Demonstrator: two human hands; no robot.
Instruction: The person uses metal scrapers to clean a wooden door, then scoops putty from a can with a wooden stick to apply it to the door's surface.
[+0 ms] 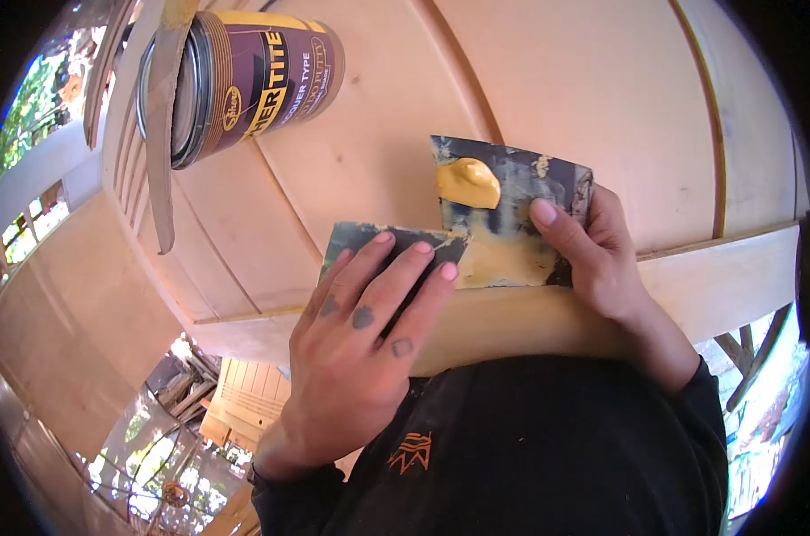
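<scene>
My left hand (360, 335) holds a thin dark-green sheet (350, 239), its fingers laid over the top and its thumb hidden. In my right hand (592, 241) is a larger dark plate (521, 188), gripped at its right edge with the thumb on top. A glossy yellow blob of putty (470, 183) sits at the plate's upper left, and paler smears cover its lower part. The green sheet's right corner meets or overlaps the plate's lower left side. Whether the two touch is unclear.
A purple and yellow can (275, 76) stands on the grooved wooden panel (378, 107) at the upper left. A flat brown strip (162, 125) crosses the can's lid. The panel's pale edge rail (726, 268) runs in front of my dark-clothed torso. Wooden pieces (244, 397) lie lower left.
</scene>
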